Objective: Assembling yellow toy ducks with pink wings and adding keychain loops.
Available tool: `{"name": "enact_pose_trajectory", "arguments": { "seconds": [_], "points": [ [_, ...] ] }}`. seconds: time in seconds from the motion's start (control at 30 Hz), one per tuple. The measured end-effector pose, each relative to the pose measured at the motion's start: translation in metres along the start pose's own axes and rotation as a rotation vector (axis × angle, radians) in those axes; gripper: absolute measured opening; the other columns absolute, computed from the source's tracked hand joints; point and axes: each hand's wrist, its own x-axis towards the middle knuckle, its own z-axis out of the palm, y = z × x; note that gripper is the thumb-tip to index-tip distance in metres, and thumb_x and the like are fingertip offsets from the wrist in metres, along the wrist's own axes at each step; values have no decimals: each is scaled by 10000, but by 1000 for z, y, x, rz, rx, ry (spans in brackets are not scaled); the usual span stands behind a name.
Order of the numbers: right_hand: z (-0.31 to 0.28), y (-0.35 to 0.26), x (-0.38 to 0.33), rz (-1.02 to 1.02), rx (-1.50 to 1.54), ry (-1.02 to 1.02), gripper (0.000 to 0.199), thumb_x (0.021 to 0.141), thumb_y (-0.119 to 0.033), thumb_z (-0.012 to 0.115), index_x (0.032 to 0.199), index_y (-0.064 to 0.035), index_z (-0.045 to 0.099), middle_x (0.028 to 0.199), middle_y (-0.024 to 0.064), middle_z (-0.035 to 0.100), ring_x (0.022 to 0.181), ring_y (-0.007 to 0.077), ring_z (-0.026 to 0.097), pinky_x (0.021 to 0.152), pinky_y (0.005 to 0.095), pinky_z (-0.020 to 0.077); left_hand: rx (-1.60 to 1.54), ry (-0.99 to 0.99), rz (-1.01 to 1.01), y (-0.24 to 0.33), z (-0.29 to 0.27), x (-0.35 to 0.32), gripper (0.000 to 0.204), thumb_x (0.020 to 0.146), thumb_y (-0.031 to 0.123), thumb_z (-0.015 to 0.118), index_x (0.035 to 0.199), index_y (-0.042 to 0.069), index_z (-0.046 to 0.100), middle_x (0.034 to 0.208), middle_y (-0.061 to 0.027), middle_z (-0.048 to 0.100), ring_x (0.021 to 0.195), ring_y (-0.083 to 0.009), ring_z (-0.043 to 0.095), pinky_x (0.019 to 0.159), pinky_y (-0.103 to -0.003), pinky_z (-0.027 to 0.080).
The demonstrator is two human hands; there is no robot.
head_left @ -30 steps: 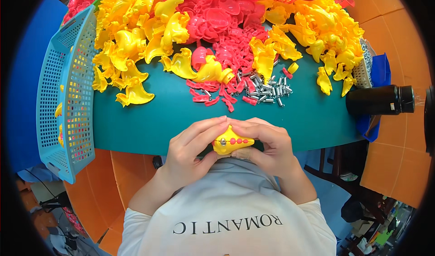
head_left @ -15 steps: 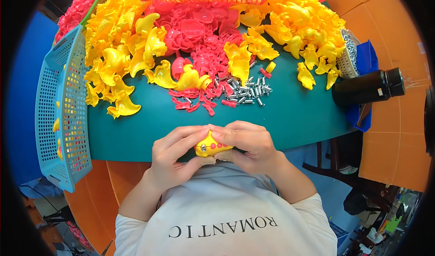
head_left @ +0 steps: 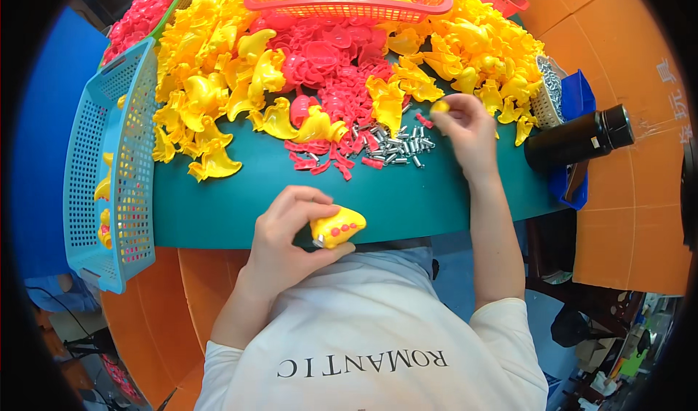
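Near table edge [head_left: 211, 242], left grip [head_left: 280, 242] holds toy [head_left: 343, 226] apart from springs [head_left: 398, 146]

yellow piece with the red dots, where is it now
In the head view, the yellow piece with red dots is in the left hand, just below centre, by the green table's near edge and above the white shirt.

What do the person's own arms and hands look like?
The left hand and right hand are ungloved, with no watch or bracelet visible. The forearms are bare below short, loose white sleeves, part of a white T-shirt with dark lettering.
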Motion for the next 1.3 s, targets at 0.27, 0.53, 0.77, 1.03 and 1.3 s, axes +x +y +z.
{"name": "enact_pose_trajectory", "arguments": {
  "seconds": [0.27, 0.53, 0.77, 1.03, 1.3],
  "points": [
    [47, -69, -114, -33, 668, -369, 405, 765, -40, 703, 1152, 38, 612, 1079, 166, 605, 981, 218, 576, 856, 310, 459, -1387, 450, -418, 12, 10, -17, 525, 602, -107, 739, 1069, 47, 554, 1221, -149, 528, 1114, -284, 582, 939, -383, 504],
    [49, -86, -122, -342, 401, -453, 420, 674, 14, 788, 1069, 35, 647, 987, 163, 629, 967, 226, 590, 809, 306, 498, -1275, 260, -81, 13, 9, -20, 607, 596, 1, 836, 1162, 75, 630, 1240, -173, 546, 1113, -275, 587, 924, -378, 507],
    [33, -96, -113, -545, 212, -542, 371, 584, -4, 858, 917, 0, 694, 881, 130, 653, 746, 167, 638, 646, 243, 512, -1160, 213, -9, 22, 2, -19, 558, 648, 182, 852, 1151, 54, 647, 1191, -238, 589, 1069, -297, 618, 905, -380, 523],
    [35, -82, -107, -783, 105, -578, 336, 593, -32, 863, 871, 24, 682, 818, 149, 658, 652, 180, 640, 534, 240, 491, -1151, 133, 13, 21, 4, -20, 537, 670, 131, 839, 1156, 26, 637, 1216, -229, 580, 1046, -279, 629, 891, -362, 530],
    [51, -46, -112, -670, -172, -517, 311, 689, -40, 802, 964, 19, 670, 976, 160, 655, 810, 232, 636, 667, 314, 514, -830, 73, -380, 33, -16, -2, 505, 672, 74, 830, 1136, 30, 635, 1107, -173, 657, 999, -200, 654, 823, -299, 540]
  ]
}}
